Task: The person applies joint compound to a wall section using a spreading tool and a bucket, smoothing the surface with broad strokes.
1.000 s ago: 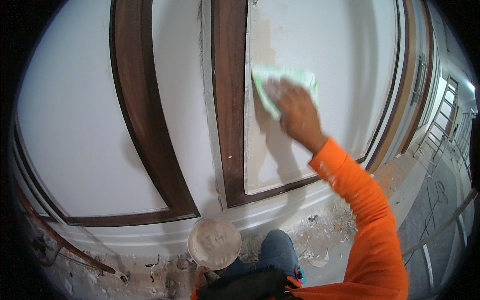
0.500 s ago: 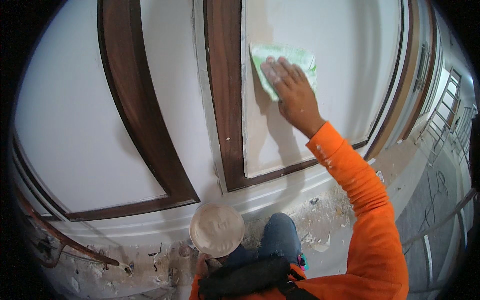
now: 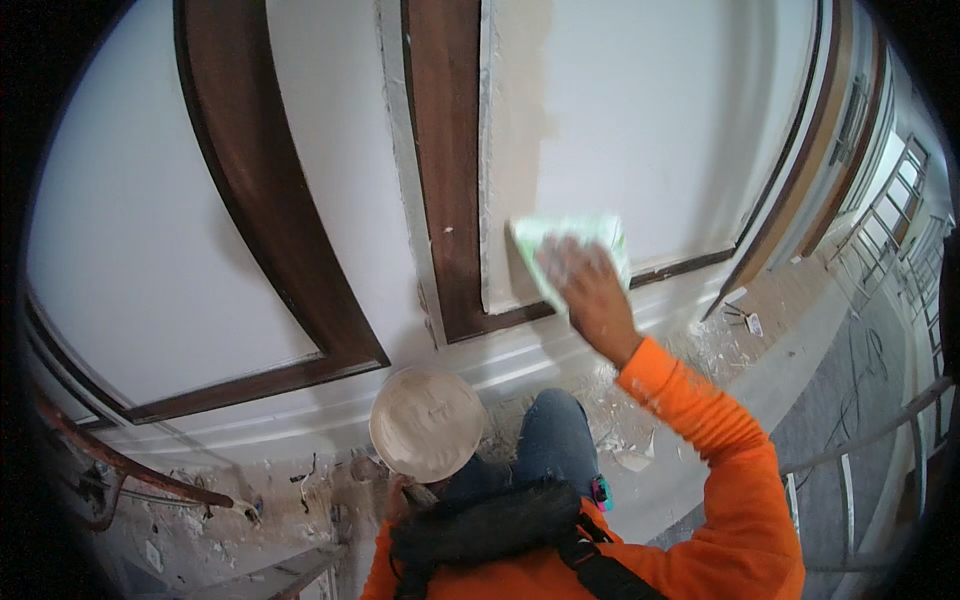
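My right hand (image 3: 588,292) presses a pale green sheet (image 3: 560,236) flat against the lower part of a white wall panel (image 3: 650,130), just above its dark brown frame (image 3: 445,180). The fingers are dusted with white. A tan unpainted strip (image 3: 515,110) runs down the panel's left edge above the sheet. My left hand (image 3: 404,492) is mostly hidden under a round plate (image 3: 428,422) smeared with white filler, which it holds up at waist height. The orange sleeve (image 3: 700,420) reaches up to the wall.
A second white panel with a curved brown frame (image 3: 270,210) lies to the left. White moulding (image 3: 300,420) runs along the wall's base. Filler crumbs and debris (image 3: 620,400) litter the floor by my knee (image 3: 550,440). Metal railing (image 3: 890,200) stands at the right, rusty pipes (image 3: 110,465) at the lower left.
My right hand has slid the green sheet down the panel, from its upper part to just above the bottom frame. The plate stays at waist height.
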Demonstrator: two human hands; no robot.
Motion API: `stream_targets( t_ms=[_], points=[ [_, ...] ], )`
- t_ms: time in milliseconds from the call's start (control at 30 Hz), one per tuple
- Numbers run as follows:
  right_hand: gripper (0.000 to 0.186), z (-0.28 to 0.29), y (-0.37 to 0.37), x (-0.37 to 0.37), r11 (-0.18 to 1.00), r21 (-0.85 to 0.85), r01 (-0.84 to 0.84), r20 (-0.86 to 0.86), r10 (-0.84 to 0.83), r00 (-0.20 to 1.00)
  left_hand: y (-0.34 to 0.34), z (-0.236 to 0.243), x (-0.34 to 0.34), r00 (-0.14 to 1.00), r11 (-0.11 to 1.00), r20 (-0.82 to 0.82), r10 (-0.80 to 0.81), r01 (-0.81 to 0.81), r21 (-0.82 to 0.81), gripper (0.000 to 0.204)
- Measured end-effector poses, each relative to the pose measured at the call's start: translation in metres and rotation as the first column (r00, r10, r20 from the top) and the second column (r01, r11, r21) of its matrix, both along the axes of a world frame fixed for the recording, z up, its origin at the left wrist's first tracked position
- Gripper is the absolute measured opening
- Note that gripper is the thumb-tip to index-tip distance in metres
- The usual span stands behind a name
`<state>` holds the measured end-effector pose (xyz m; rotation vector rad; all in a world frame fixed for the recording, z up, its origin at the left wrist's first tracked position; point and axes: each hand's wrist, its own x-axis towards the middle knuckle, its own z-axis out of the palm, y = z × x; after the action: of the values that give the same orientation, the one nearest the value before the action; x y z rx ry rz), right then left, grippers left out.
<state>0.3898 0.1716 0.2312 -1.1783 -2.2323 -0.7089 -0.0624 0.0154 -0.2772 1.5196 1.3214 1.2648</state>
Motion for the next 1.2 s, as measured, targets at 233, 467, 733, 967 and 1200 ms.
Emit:
stream_targets(
  t_ms=[233,467,733,967,1200],
  points=[
    [0.073,0.073,0.037,-0.001,0.949,0.314,0.005,-0.062,0.016,0.998,-0.004,0.134,0.029,0.998,0.998,0.029,-0.065,0.064,0.004,0.034],
    [0.077,-0.056,0.041,-0.021,0.998,0.030,-0.055,0.028,0.054,0.998,-0.019,0.075,0.006,0.717,0.946,0.670,0.192,0.045,-0.320,0.029],
    [0.070,-0.129,0.014,-0.007,0.984,-0.177,-0.014,0.129,0.038,0.991,0.002,0.045,-0.016,0.604,0.932,0.784,0.142,0.185,-0.312,0.030],
    [0.067,-0.111,-0.006,-0.006,0.971,-0.231,-0.055,0.122,0.085,0.989,-0.001,0.030,-0.023,0.553,0.934,0.827,0.099,0.235,-0.269,0.027],
    [0.068,-0.089,0.007,0.021,0.992,-0.126,0.005,0.008,-0.004,1.000,-0.006,0.252,0.082,0.600,0.842,0.761,0.247,0.255,-0.475,0.030]
  ],
)
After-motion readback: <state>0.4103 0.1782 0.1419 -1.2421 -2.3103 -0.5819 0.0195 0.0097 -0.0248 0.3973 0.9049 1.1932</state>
